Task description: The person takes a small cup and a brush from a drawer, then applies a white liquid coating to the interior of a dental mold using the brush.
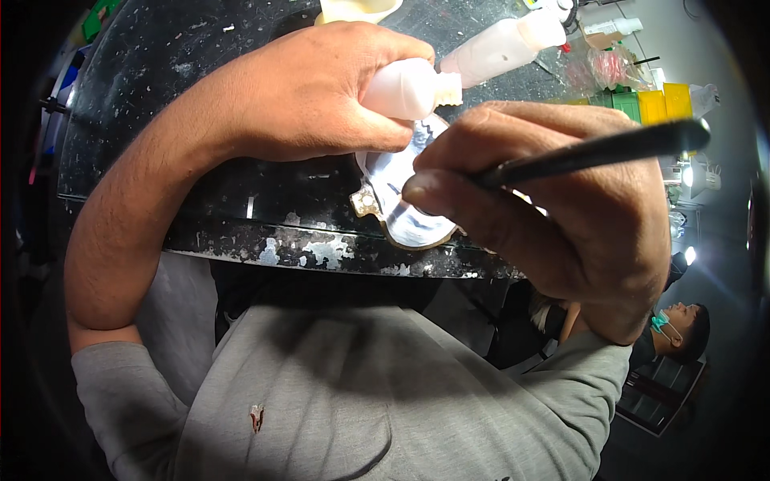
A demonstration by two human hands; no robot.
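Observation:
My left hand is wrapped round a small translucent white plastic bottle. The bottle is tilted, its uncapped-looking neck pointing right. In my right hand is a slim black-handled tool, pinched between thumb and fingers; its working tip is hidden behind the hand. Under both hands, near the table's front edge, lies a shiny white-and-silver piece with a curved brownish rim and a small tab at its left side. The hands cover part of it.
A second whitish bottle lies or leans just beyond. At the far edge sits a cream-coloured cup. The black table has chipped paint. Yellow containers and clear plastic stand at right; a masked person is farther off.

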